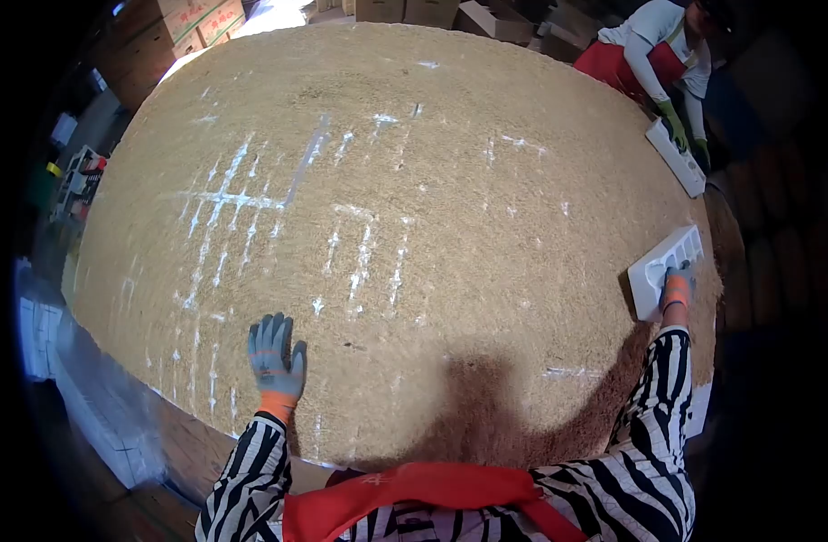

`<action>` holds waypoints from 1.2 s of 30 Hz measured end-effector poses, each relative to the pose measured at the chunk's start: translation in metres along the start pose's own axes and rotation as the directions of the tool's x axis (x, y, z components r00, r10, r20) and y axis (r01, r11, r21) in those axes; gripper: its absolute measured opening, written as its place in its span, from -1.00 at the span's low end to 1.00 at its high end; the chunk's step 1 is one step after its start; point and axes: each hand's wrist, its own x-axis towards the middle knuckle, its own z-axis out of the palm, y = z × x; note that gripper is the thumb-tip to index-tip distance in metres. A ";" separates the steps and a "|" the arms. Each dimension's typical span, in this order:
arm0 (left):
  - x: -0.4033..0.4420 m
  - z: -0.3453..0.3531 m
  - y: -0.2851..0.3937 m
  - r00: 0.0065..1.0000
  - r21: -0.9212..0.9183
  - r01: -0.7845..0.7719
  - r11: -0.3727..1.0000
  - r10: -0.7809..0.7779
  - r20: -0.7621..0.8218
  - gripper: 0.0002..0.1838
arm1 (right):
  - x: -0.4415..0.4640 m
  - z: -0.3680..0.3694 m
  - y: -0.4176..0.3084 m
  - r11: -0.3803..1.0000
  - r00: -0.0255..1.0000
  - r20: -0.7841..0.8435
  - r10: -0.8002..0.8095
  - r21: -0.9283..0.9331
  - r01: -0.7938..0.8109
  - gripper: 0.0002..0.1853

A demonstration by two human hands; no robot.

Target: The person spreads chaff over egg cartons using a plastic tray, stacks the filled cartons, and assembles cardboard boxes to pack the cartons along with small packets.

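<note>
My left hand (275, 357), in a grey glove with an orange cuff, is stretched out flat, fingers extended, on or just over a wide layer of tan, grain-like material (468, 271). Whether its palm touches the layer I cannot tell. At the right edge, my right hand (678, 278), gloved alike, grips a white block-like tray (651, 275) with hollow compartments. The tray is tilted against the layer, and my fingers are partly hidden in its hollows. White streaks (229, 199) in straight lines and crosses show through the layer, mostly left of the middle.
Across the far right corner, a co-worker (653, 54) in green gloves holds a similar white tray (676, 161) at the layer's edge. Cardboard boxes (166, 45) are stacked at the back left. Plastic-wrapped goods (107, 406) stand beside the left edge.
</note>
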 end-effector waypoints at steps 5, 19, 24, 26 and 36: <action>-0.003 0.000 0.010 0.999 -0.054 0.001 0.999 0.001 0.034 -0.49 | -0.075 0.097 -0.192 0.866 0.855 0.154 -0.495 0.163 0.473 -0.40; -0.015 -0.007 0.019 0.988 -0.166 0.079 0.983 -0.055 0.146 -0.47 | -0.328 0.296 -0.653 0.286 0.209 0.402 -0.891 0.140 0.948 -0.63; -0.011 -0.007 0.012 0.995 -0.121 0.019 0.992 -0.007 0.096 -0.58 | -0.167 0.281 -0.601 0.535 0.513 0.319 -0.797 -0.019 0.844 -0.58; -0.009 -0.007 0.005 0.995 -0.108 0.013 0.994 -0.003 0.100 -0.57 | -0.089 0.263 -0.537 0.685 0.675 0.269 -0.687 -0.070 0.725 -0.56; 0.069 0.026 -0.072 0.996 -0.057 -0.072 0.996 0.076 0.054 -0.59 | 0.113 0.100 -0.183 0.923 0.997 0.070 -0.041 -0.380 0.064 -0.52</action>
